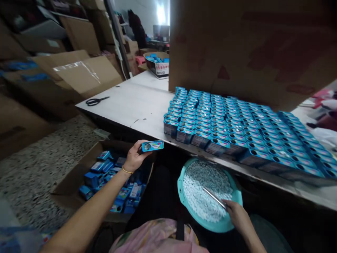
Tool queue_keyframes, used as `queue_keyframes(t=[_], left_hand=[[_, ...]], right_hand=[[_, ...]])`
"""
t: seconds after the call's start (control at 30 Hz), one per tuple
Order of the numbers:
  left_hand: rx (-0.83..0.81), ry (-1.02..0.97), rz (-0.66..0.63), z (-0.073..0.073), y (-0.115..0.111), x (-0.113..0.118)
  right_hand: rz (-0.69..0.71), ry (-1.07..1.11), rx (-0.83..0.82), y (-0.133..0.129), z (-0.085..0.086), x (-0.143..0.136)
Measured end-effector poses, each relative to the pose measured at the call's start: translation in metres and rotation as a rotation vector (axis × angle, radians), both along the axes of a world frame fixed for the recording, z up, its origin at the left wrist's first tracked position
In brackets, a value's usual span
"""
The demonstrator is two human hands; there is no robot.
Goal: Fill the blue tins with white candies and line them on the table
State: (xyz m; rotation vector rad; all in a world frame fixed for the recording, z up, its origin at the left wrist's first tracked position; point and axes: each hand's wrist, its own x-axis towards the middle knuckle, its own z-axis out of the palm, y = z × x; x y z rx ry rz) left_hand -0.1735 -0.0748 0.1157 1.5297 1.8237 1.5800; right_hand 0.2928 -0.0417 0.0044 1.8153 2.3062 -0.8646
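Note:
My left hand (135, 155) is closed around one end of a small blue box (153, 146), held between the table edge and a carton. A dark round spot shows on the box's upward face. In my right hand (235, 211) is the end of a silver metal tool (214, 198), which slants over a turquoise basin (180, 189). Small whitish pieces (202, 179) fill much of the basin; whether the tool's tip touches them I cannot tell. Many similar blue boxes (201, 135) stand in tight rows on the table, just beyond the basin.
Black-handled scissors (93, 102) lie at the left of the white table (126, 102). Below, an open carton (76, 174) holds several blue boxes. A large cardboard panel (237, 52) rises behind the rows. Another box (161, 68) sits at the table's far end.

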Motion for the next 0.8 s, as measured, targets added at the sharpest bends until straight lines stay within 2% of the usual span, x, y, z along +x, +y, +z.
queue_keyframes(t=[0.1, 0.2, 0.27, 0.4, 0.47, 0.5, 0.57, 0.6, 0.63, 0.67, 0.7, 0.73, 0.77, 0.8], left_hand=[[0.032, -0.007, 0.034, 0.005, 0.014, -0.024], [0.064, -0.037, 0.114, 0.001, 0.046, -0.052], [0.070, -0.055, 0.130, -0.003, 0.077, -0.072], [-0.059, -0.080, 0.001, -0.008, 0.137, -0.103], [-0.096, -0.096, 0.004, -0.010, 0.153, -0.115], [-0.074, -0.110, 0.048, -0.014, 0.154, -0.122], [0.055, -0.147, 0.183, -0.028, 0.144, -0.139], [0.112, -0.162, 0.275, -0.040, 0.131, -0.148], [0.120, -0.173, 0.379, -0.056, 0.114, -0.156], [0.057, -0.183, 0.486, -0.076, 0.093, -0.162], [-0.081, -0.203, 0.588, -0.097, 0.068, -0.166], [-0.309, -0.218, 0.638, -0.121, 0.043, -0.167], [-0.591, -0.212, 0.621, -0.145, 0.016, -0.165], [-0.732, -0.232, 0.596, -0.169, -0.010, -0.161]], right_hand=[[0.030, 0.043, 0.006, 0.003, -0.016, -0.001], [0.046, 0.076, -0.008, 0.006, -0.024, -0.003], [0.039, 0.083, -0.022, 0.009, -0.023, -0.006], [0.027, 0.077, -0.067, 0.014, -0.013, -0.015], [0.021, 0.073, -0.062, 0.015, -0.007, -0.019], [0.019, 0.068, -0.050, 0.015, -0.004, -0.021], [-0.002, 0.048, -0.029, 0.015, -0.002, -0.022], [-0.023, 0.038, -0.026, 0.016, -0.002, -0.021], [-0.049, 0.030, -0.032, 0.016, -0.003, -0.019], [-0.079, 0.024, -0.046, 0.016, -0.005, -0.017], [-0.113, 0.020, -0.063, 0.016, -0.007, -0.015], [-0.144, 0.017, -0.086, 0.016, -0.009, -0.013], [-0.172, 0.014, -0.116, 0.016, -0.010, -0.011], [-0.196, 0.011, -0.146, 0.016, -0.010, -0.010]])
